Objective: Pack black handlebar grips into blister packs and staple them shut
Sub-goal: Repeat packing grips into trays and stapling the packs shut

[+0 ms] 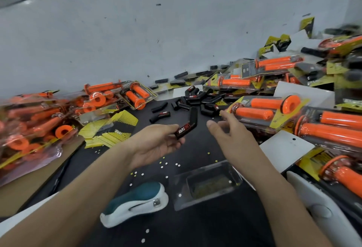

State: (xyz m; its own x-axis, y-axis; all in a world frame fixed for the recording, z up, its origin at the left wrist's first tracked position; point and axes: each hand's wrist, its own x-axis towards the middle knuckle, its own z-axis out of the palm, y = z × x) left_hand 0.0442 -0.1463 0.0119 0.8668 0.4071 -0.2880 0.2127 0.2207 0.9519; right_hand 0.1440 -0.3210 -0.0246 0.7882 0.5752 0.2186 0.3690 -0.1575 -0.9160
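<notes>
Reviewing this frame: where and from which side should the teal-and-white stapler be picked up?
Probably round its humped teal middle, coming from above: the stapler lies on the black table with that hump up and its metal mouth pointing right toward the clear blister tray. The empty right hand is free; the left hand holds a black grip.

The bent grip (187, 124) in the left hand (156, 145) is black with white and red lettering, like the loose grips (197, 99) heaped at twelve o'clock on the black counter (205, 227), which is flecked with white and yellow dots. Bright orange grips (254, 112) in clear packs lie at nine and three o'clock, and yellow cards (125, 118) with a black dotted grid at ten. The stapler (135, 203) at six is teal above, white below.
</notes>
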